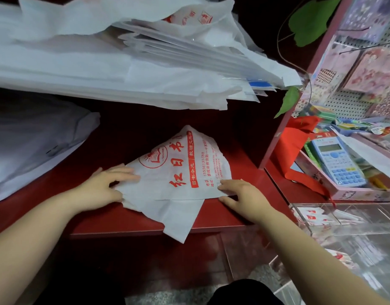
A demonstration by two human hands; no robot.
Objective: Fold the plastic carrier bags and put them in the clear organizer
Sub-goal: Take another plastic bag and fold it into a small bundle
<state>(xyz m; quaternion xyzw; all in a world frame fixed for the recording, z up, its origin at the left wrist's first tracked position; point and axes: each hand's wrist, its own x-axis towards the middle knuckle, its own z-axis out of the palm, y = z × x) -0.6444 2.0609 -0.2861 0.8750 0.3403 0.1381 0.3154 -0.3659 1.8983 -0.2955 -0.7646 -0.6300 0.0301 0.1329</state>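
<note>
A white plastic carrier bag (pixel 178 172) with red print lies partly folded on the red counter (pixel 128 219), one corner hanging over the front edge. My left hand (pixel 106 183) grips its left edge, fingers curled on the plastic. My right hand (pixel 240 194) presses flat on its lower right corner, fingers spread. The clear organizer (pixel 348 219) stands at the lower right and holds folded white bags with red print.
A big stack of white bags (pixel 123 62) fills the back of the counter, and more white sheets (pixel 31 146) lie at the left. Right of a red divider sit a blue calculator (pixel 337 160), a red cloth (pixel 297 146) and a pink box.
</note>
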